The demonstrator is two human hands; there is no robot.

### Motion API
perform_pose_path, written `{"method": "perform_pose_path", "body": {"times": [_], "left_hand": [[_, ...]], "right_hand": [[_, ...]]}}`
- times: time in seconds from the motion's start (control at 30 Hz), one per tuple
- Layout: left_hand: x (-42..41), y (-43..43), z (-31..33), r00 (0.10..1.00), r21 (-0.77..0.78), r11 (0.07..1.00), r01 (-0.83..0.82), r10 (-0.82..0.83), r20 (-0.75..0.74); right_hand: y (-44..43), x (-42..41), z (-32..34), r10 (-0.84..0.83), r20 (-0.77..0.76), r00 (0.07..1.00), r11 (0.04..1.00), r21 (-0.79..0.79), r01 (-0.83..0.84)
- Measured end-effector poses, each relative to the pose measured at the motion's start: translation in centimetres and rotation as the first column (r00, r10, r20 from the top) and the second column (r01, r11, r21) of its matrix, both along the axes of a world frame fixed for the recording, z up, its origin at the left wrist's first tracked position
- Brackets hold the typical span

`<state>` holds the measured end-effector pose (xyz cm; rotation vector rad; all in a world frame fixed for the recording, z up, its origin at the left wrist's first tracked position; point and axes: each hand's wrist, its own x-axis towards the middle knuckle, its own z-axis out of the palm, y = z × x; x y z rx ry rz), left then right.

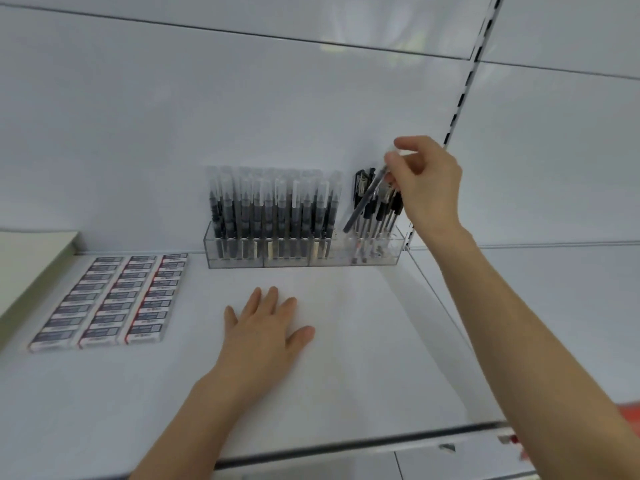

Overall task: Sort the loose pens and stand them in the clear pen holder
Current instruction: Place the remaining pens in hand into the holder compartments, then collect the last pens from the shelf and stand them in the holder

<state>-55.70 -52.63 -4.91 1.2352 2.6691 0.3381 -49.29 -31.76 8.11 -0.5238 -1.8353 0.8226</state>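
A clear pen holder [242, 261] stands against the back wall of a white shelf [346, 341]. Its left and middle compartments are packed with upright pens with clear caps [270, 209]. Its right compartment holds several black-capped pens [381, 216]. My right hand [429, 188] is above that right compartment, pinching the top of a dark pen [363, 202] that slants down-left, its lower tip just above the holder's rim. My left hand [266, 327] lies flat on the shelf in front of the holder, fingers spread, holding nothing.
Three rows of boxed erasers [110, 299] lie on the shelf at the left. A pale green board [31, 258] leans at the far left. A slotted shelf upright [464, 98] runs up the wall on the right. The shelf's front edge [346, 445] is near me.
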Motion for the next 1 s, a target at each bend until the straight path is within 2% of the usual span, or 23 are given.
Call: {"method": "perform_pose_path", "body": {"times": [0.27, 0.67, 0.83, 1.0], "left_hand": [[0.1, -0.1, -0.4, 0.999, -0.005, 1.000, -0.006, 0.006, -0.054], [0.4, -0.3, 0.0, 0.999, -0.010, 1.000, -0.010, 0.009, -0.052], [0.4, -0.3, 0.0, 0.998, -0.009, 1.000, -0.013, 0.013, -0.059], [0.5, -0.2, 0.2, 0.998, -0.002, 1.000, -0.012, 0.012, -0.062]], "right_hand": [[0.3, -3.7, 0.0, -0.030, 0.147, 0.989, 0.971, 0.238, -0.006], [0.7, -4.6, 0.4, -0.039, 0.298, 0.954, 0.950, 0.308, -0.057], [1.2, -4.7, -0.3, -0.092, 0.479, 0.873, 0.919, 0.379, -0.111], [1.0, -4.9, -1.1, -0.094, 0.530, 0.843, 0.907, 0.394, -0.146]]}}
